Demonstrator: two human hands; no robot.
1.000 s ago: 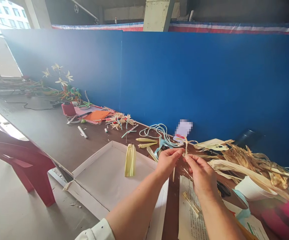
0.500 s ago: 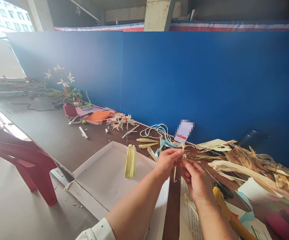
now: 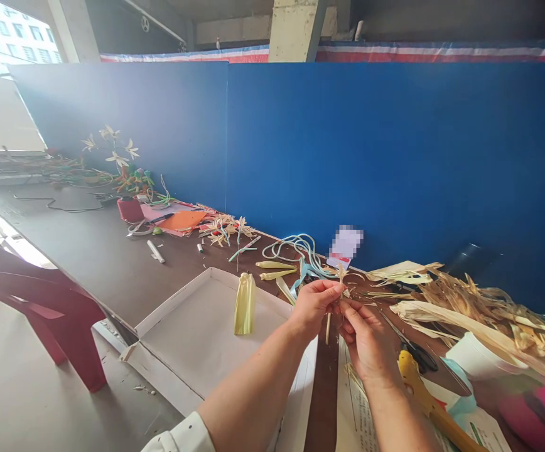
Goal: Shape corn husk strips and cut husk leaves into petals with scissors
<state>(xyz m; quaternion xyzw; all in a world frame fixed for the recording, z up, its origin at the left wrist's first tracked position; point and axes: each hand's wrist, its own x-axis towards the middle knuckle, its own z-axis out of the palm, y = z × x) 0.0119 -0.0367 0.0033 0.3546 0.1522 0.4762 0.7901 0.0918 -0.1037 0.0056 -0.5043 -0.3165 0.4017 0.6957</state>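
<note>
A small pale flower [image 3: 341, 274], seemingly of dried corn husk, stands upright above my fingertips. My left hand [image 3: 318, 302] pinches it just below the petals, thumb against forefinger. Close beside, my right hand [image 3: 363, 333] has its fingers pinched together lower down, at the flower's base; the fingers hide most of what lies between them. Left of my hands, a yellow-green husk piece [image 3: 245, 304] lies over the white cardboard tray [image 3: 173, 300]. Behind them are slim husk buds [image 3: 277, 275] and a light blue ribbon [image 3: 304, 272].
Dried corn husks [image 3: 484, 307] pile up at right, near a white cup [image 3: 480, 358], black-handled scissors [image 3: 418, 355] and a yellow glue gun [image 3: 416, 383]. A blue partition [image 3: 348, 144] bounds the table's back. A dark red chair [image 3: 70, 320] stands at left.
Both hands keep their pinch on the flower, almost in the same place. The whole view has shifted slightly.
</note>
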